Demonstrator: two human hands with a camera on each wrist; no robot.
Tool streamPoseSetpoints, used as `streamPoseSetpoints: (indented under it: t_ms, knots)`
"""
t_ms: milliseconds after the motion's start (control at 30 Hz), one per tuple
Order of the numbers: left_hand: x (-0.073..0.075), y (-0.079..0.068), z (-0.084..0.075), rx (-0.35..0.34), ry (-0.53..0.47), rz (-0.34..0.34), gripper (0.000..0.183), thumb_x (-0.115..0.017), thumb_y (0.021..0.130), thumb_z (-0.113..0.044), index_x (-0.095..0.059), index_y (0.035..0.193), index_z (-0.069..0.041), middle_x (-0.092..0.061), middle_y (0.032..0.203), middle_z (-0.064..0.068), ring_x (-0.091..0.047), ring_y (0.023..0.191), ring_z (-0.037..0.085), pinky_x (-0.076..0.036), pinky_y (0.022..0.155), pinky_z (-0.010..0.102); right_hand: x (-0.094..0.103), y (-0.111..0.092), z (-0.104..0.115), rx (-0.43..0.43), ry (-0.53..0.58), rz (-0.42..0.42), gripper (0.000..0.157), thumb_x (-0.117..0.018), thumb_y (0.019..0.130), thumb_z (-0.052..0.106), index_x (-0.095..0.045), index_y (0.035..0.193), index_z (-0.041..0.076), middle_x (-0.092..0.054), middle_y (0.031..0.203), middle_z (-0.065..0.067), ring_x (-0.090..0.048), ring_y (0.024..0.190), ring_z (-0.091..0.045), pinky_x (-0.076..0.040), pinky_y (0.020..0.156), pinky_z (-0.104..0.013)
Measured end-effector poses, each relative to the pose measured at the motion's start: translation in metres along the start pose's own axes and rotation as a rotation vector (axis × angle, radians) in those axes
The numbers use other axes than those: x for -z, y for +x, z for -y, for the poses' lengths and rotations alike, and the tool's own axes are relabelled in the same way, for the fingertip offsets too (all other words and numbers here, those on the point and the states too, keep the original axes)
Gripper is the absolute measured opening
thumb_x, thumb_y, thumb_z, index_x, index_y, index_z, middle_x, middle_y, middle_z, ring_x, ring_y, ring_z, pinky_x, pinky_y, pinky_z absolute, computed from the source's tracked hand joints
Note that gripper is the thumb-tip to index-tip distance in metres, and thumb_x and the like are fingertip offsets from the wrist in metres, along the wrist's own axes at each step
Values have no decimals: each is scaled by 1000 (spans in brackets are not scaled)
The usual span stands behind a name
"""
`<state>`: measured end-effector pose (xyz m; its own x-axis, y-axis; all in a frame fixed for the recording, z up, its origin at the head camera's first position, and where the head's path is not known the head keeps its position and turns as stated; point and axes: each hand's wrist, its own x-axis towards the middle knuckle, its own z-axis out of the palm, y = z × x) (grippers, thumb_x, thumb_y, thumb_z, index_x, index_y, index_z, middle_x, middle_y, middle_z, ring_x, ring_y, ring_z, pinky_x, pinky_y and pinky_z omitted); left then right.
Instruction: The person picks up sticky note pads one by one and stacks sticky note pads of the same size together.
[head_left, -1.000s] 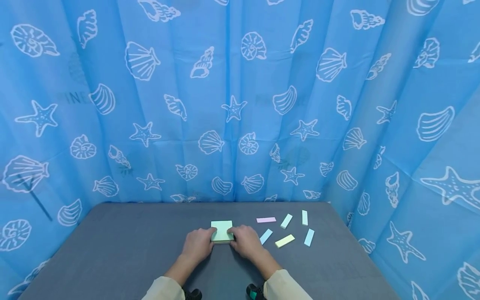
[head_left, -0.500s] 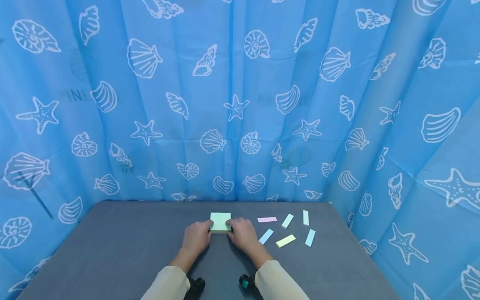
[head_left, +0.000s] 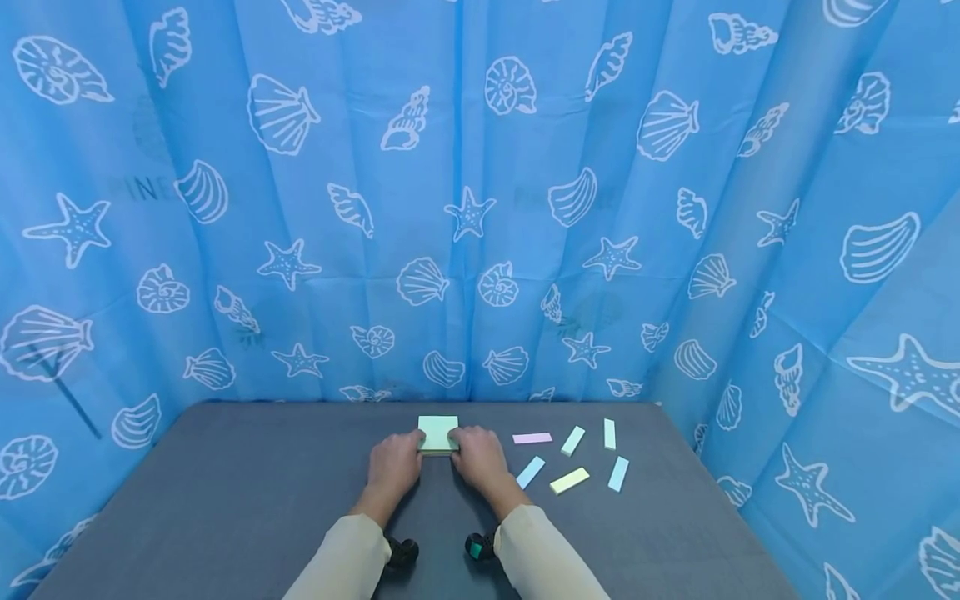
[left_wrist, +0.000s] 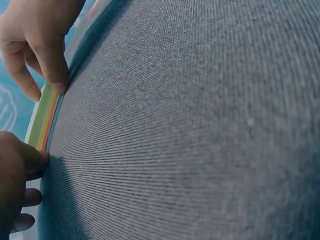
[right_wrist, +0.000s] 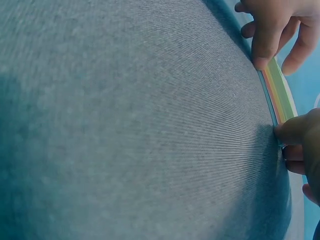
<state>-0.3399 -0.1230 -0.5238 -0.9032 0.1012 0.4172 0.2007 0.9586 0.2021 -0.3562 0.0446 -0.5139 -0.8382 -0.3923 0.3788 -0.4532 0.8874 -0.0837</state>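
Observation:
A stack of sticky notes [head_left: 437, 435], pale green on top, lies near the table's far edge between both hands. Its side shows green, yellow, orange and blue layers in the left wrist view. My left hand [head_left: 395, 463] grips its left side, thumb at the top edge. On the opposite side my right hand [head_left: 479, 457] grips it the same way. In the right wrist view, fingertips of both hands press the ends of the layered stack [right_wrist: 277, 92], close over the table cloth.
Right of the hands lie several small sticky-note strips: a pink strip [head_left: 532, 438], a yellow strip [head_left: 569, 481], two pale green and two light blue. Grey cloth covers the table [head_left: 225, 500]. A blue shell-print curtain [head_left: 465, 208] hangs behind and along the right side.
Both hands have moved the stack away from the body, toward the far table edge, keeping their grip. The small strips have stayed where they were.

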Motion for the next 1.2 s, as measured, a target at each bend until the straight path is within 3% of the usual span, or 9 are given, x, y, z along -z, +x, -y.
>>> streamPoseSetpoints:
  t_ms: [433, 633, 867, 1200]
  knots:
    - [9, -7, -3, 52, -86, 98, 39, -80, 80, -28, -70, 118, -20, -70, 105, 3, -61, 85, 26, -51, 68, 46, 3, 2, -1, -97, 113, 51, 30, -75, 85, 20, -70, 114, 14, -67, 97, -3, -59, 88, -20, -50, 79, -40]
    - [11, -9, -7, 87, -95, 145, 41, -80, 81, -31, -70, 119, -20, -68, 109, 4, -57, 87, 24, -50, 73, 47, 10, -2, -4, -119, 218, 96, 33, -75, 85, 19, -69, 116, 12, -66, 100, -4, -58, 91, -21, -49, 82, -42]
    - [13, -11, -9, 86, -101, 194, 49, -81, 78, -36, -68, 122, -18, -66, 111, 4, -54, 91, 26, -48, 75, 49, 16, -18, -14, -127, 303, 89, 36, -77, 84, 23, -68, 117, 11, -66, 107, -6, -58, 96, -22, -49, 84, -44]
    - [14, -15, -4, 71, -118, 209, 55, -82, 77, -39, -66, 125, -17, -64, 120, 5, -54, 97, 27, -47, 78, 51, 36, -54, -29, -99, 314, 45, 46, -79, 82, 22, -64, 123, 7, -64, 118, -12, -57, 109, -32, -45, 90, -50]
